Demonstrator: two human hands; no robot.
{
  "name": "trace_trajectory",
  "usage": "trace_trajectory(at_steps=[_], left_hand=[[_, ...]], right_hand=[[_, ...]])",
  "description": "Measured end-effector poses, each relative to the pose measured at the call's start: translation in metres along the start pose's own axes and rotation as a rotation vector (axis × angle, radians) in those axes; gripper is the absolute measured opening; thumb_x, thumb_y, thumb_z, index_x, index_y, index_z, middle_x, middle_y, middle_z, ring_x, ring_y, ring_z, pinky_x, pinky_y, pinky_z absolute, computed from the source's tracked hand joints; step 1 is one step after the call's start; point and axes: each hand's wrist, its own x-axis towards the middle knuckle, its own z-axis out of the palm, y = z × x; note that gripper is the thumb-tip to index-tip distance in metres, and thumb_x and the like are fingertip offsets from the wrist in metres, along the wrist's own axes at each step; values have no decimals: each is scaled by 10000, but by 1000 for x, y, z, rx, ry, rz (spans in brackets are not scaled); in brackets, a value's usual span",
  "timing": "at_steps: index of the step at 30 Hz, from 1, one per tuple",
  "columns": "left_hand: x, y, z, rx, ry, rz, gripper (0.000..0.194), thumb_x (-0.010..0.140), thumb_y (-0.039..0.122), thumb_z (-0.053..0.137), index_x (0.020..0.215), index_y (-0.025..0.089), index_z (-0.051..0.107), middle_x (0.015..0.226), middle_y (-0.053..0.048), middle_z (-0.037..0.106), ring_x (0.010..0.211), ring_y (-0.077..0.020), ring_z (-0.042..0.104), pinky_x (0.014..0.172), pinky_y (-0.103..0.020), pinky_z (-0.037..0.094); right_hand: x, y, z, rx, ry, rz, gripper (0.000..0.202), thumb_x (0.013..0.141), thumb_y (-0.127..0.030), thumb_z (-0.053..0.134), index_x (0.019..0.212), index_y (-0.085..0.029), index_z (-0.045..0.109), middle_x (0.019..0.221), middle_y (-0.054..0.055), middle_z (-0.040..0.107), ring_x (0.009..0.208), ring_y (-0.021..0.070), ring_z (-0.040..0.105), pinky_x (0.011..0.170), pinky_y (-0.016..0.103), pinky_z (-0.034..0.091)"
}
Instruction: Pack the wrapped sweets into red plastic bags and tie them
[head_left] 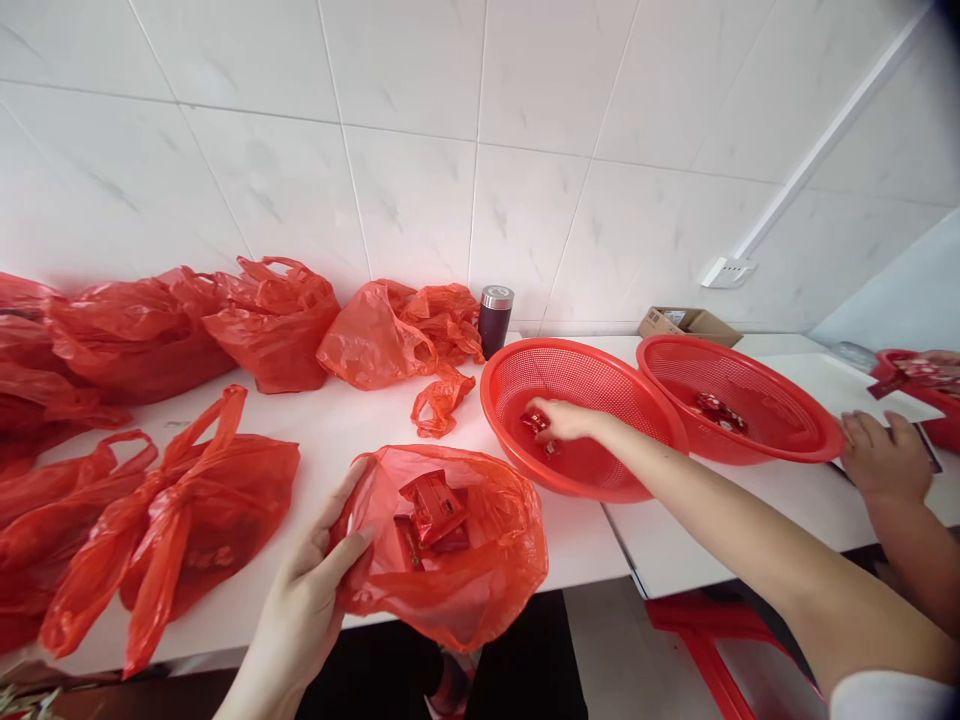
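My left hand (319, 565) grips the left rim of an open red plastic bag (487, 590), thumb inside and fingers outside. Several shiny red packets (435, 508) lie in the bag. At the right, my right hand (561, 420) reaches down into a red perforated basket (600, 372). Its fingers are closed round a small red-and-white packet (535, 420) near the basket's left side. Another small packet (551, 449) lies just below those fingers.
A second basket (750, 375) holds packets, with another person's hand (889, 455) at its rim. A dark tumbler (495, 322) and cardboard box (690, 323) stand by the wall. Filled red bags (274, 330) and a knotted bag (217, 500) occupy the left.
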Motion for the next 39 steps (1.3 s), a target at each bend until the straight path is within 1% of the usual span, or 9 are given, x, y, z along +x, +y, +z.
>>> trace_trajectory(at_steps=[5,9,12,17,23,26,30,34,39], left_hand=[[-6,1,0,-6,28,24,834,683,251,755,1438,304,405,1425,-71,504,999,-214,653,702,-211,565],[-11,4,1,-9,24,23,810,701,245,735,1439,293,405,1397,-85,532,896,-184,676,684,-216,565],[-12,5,4,4,20,32,790,710,252,722,1436,287,414,1358,-90,568,802,-159,682,674,-220,562],[-10,4,8,13,-9,30,840,698,264,732,1458,278,373,1299,-102,616,711,-133,666,604,-192,541],[-7,3,1,-2,-26,25,862,691,256,749,1462,281,365,1334,-110,587,756,-147,675,616,-193,545],[-5,9,-13,24,-16,38,831,684,268,761,1437,284,410,1295,-97,616,786,-159,677,658,-214,556],[2,23,-35,211,65,130,696,686,317,745,1348,269,534,1165,-65,690,789,-157,669,695,-210,540],[15,25,-53,676,202,314,436,689,280,705,1123,240,693,1056,-32,719,873,-188,640,663,-178,483],[24,21,-70,919,114,173,199,694,356,701,816,200,691,662,13,636,592,-149,532,531,-206,395]], right_hand=[[-8,-31,5,76,16,-112,245,907,-346,597,1141,-276,600,1195,56,594,1072,232,571,817,374,530],[-19,-47,-13,167,69,-217,217,899,-265,588,1096,-176,575,1071,64,628,865,164,628,774,324,536],[-36,-68,-20,280,109,-309,204,867,-213,579,1062,-219,521,1030,36,629,793,139,638,674,265,529],[-75,-119,6,443,53,-577,243,811,-233,635,1031,-230,531,1009,18,630,826,131,618,691,260,504],[-101,-142,51,54,209,-625,177,887,-318,593,1045,-241,616,1055,41,638,884,166,610,759,298,461],[-108,-134,71,-366,105,-643,156,876,-167,549,990,-194,652,971,92,675,872,225,635,711,328,459],[-113,-125,85,-783,-128,-462,187,767,-76,603,902,-162,699,939,159,701,838,287,663,651,364,466],[-111,-124,86,-837,-257,-418,227,745,-78,617,936,-165,701,832,135,722,782,289,681,619,361,461],[-116,-120,75,-771,-51,-474,197,807,-113,574,960,-166,687,775,104,716,685,235,675,558,296,385]])
